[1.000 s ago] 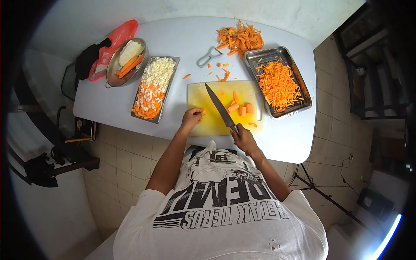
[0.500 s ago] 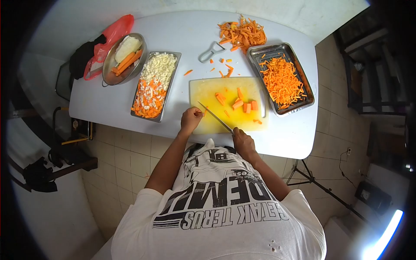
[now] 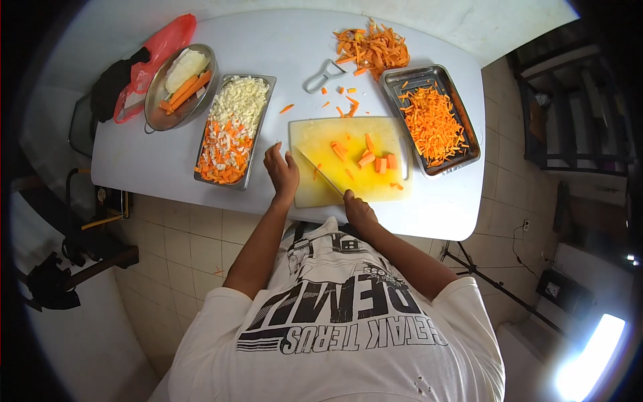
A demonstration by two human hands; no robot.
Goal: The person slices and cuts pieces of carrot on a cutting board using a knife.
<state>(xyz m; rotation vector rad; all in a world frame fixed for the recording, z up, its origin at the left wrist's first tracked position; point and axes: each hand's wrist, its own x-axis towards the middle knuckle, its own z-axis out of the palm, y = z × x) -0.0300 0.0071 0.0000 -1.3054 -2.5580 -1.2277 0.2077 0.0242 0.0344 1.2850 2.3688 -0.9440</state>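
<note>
My right hand [image 3: 360, 210] is wrapped round the handle of a knife [image 3: 320, 171], whose blade slants up and left over the yellow cutting board [image 3: 311, 195]. My left hand [image 3: 282, 171] has its fingers apart and holds nothing; it is beside the board's left edge, between the board and a metal tray [image 3: 252, 161] of chopped vegetables. Carrot chunks [image 3: 381, 165] lie on the board's right half, with a few thin carrot pieces [image 3: 349, 174] scattered nearer the blade.
At the right stands a metal tray [image 3: 474, 144] of carrot sticks [image 3: 434, 126]. Behind the board lie a peeler [image 3: 326, 76] and carrot peelings [image 3: 372, 48]. Far left, a metal bowl [image 3: 155, 114] holds whole carrots [image 3: 187, 92] and a pale vegetable [image 3: 185, 70], near a red plastic bag [image 3: 167, 43].
My left hand has moved left off the board's edge, and its pinched fingers have spread. My right hand and the knife have shifted slightly left.
</note>
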